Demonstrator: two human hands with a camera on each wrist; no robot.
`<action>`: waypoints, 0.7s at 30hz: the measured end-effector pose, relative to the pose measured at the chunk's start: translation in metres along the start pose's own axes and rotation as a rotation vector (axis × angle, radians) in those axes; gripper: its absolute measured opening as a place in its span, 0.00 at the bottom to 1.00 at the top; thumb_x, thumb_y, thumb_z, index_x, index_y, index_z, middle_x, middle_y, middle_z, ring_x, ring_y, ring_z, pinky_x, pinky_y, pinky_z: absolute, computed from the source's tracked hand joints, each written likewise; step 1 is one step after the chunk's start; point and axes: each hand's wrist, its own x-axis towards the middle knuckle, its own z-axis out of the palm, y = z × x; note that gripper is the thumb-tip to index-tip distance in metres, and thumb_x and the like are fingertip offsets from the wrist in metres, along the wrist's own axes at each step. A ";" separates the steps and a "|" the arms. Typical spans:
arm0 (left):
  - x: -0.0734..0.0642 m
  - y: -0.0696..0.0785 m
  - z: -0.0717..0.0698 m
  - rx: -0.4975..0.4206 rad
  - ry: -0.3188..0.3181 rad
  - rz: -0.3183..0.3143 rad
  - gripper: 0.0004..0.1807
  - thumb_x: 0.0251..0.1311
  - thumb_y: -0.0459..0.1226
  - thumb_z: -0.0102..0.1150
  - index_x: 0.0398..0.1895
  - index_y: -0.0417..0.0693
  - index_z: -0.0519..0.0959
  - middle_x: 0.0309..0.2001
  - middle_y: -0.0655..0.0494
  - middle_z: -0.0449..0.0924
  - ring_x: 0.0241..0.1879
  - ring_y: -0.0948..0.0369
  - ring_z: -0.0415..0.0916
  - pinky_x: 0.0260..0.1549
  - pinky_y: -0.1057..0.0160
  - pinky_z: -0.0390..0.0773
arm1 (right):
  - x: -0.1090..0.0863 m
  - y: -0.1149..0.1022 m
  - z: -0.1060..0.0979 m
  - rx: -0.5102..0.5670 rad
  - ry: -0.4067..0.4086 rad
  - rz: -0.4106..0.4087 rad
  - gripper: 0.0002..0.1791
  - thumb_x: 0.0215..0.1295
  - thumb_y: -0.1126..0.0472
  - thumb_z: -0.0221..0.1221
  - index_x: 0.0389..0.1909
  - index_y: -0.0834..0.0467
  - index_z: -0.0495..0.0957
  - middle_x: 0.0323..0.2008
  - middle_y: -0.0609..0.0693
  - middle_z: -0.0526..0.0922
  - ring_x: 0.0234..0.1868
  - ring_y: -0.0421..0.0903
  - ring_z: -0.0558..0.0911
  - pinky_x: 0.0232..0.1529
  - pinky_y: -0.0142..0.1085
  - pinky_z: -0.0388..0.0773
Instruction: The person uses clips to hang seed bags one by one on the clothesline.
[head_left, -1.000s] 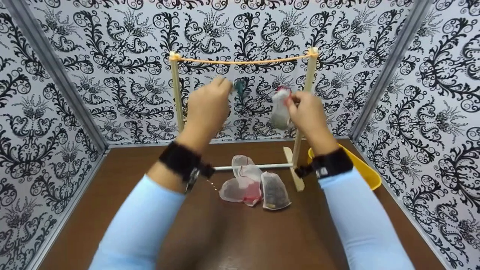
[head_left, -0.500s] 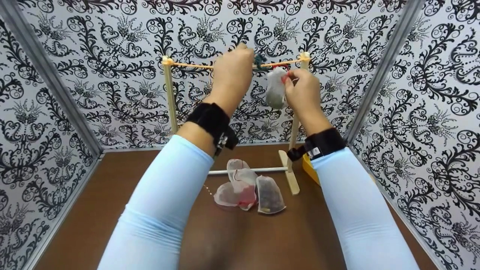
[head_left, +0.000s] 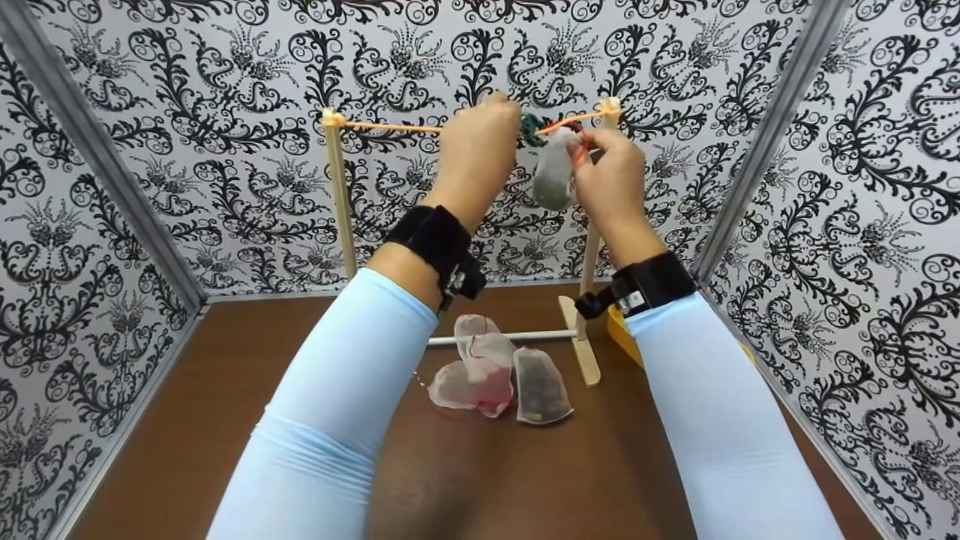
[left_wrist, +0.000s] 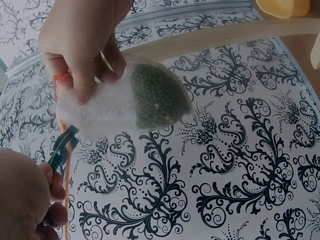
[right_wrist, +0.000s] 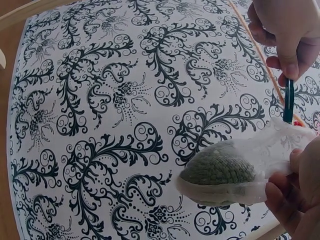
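In the head view my left hand (head_left: 480, 157) is raised to the orange cord (head_left: 390, 127). It pinches a dark green clothespin (left_wrist: 59, 152), whose tip is at the top of a white mesh bag beside the cord. My right hand (head_left: 615, 172) holds that drawstring mesh bag (head_left: 553, 180) by its neck, near the red string. Small green beans (left_wrist: 157, 97) fill the bag's lower end, as the left wrist view shows. Whether the clothespin's tip grips the bag cannot be told. My left fingers are mostly hidden in the head view.
The cord runs between two wooden posts (head_left: 340, 199), with a white rod (head_left: 536, 335) low between them. Several mesh bags (head_left: 487, 375) lie on the brown table (head_left: 247, 420), one with dark contents (head_left: 541, 386). A yellow container (head_left: 624, 341) stands behind my right forearm.
Both hands have risen to the cord, the left also moving right with the clothespin. The bag has come up with the right hand, and the cord now bends upward near it.
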 end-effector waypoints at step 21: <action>0.000 -0.003 0.001 0.050 -0.091 0.096 0.17 0.90 0.38 0.52 0.71 0.47 0.82 0.63 0.53 0.90 0.54 0.53 0.93 0.52 0.57 0.94 | 0.002 0.000 0.008 -0.017 0.007 -0.052 0.09 0.80 0.63 0.69 0.51 0.64 0.91 0.50 0.59 0.93 0.36 0.37 0.85 0.37 0.23 0.84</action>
